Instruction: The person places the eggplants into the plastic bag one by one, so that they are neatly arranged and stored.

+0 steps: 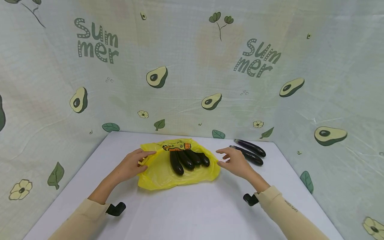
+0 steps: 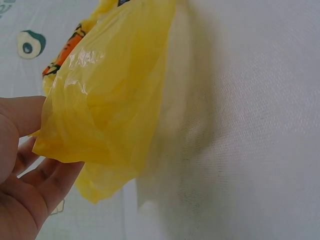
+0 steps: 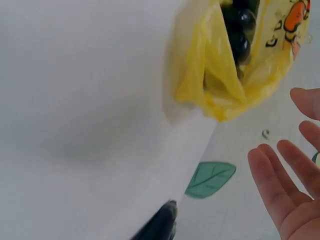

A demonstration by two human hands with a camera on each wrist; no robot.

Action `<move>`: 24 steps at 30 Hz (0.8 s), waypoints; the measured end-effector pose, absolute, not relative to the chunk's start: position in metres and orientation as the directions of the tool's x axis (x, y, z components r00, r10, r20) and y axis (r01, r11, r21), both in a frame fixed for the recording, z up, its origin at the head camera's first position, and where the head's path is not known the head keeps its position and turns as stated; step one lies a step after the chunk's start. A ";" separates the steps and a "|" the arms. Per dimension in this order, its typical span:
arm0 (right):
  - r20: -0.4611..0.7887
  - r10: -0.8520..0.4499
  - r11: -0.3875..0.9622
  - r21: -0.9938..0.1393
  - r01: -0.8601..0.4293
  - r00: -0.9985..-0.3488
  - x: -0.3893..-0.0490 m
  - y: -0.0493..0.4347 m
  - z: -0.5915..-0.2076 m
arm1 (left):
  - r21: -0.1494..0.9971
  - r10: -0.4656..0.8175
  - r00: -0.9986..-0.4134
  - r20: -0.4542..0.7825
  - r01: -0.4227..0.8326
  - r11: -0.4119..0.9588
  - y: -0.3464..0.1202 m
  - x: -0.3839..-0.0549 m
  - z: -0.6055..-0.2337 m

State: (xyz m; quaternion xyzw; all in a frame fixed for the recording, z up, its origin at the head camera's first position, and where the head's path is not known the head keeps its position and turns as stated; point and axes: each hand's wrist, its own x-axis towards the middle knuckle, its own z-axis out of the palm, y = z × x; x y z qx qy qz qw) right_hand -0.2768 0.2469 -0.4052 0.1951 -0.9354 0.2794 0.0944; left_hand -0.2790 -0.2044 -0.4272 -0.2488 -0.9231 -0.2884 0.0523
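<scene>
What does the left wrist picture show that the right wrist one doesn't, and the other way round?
Only the left wrist view: the left hand, at the edge of the bag, and a whole printed avocado.
Only the right wrist view: the right hand, clearly visible eggplants in the bag, a green leaf and a blurry dark thing at the bottom.
Both: the bag, the white table and the printed cloth.

"The left hand (image 1: 132,164)?"
"Toward the table's (image 1: 186,213) left edge, thumb and fingers apart; fingertips partly hidden, perhaps lightly bent."
"And the right hand (image 1: 237,164)?"
"Nearer the right edge, fingers spread, forearm (image 1: 260,182) slanting inward."
</scene>
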 end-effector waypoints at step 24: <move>0.249 -0.173 0.896 -0.361 -0.257 -0.953 -0.312 0.388 -0.438 | 0.521 0.432 -0.870 0.237 0.489 0.700 -0.203 -0.278 -0.427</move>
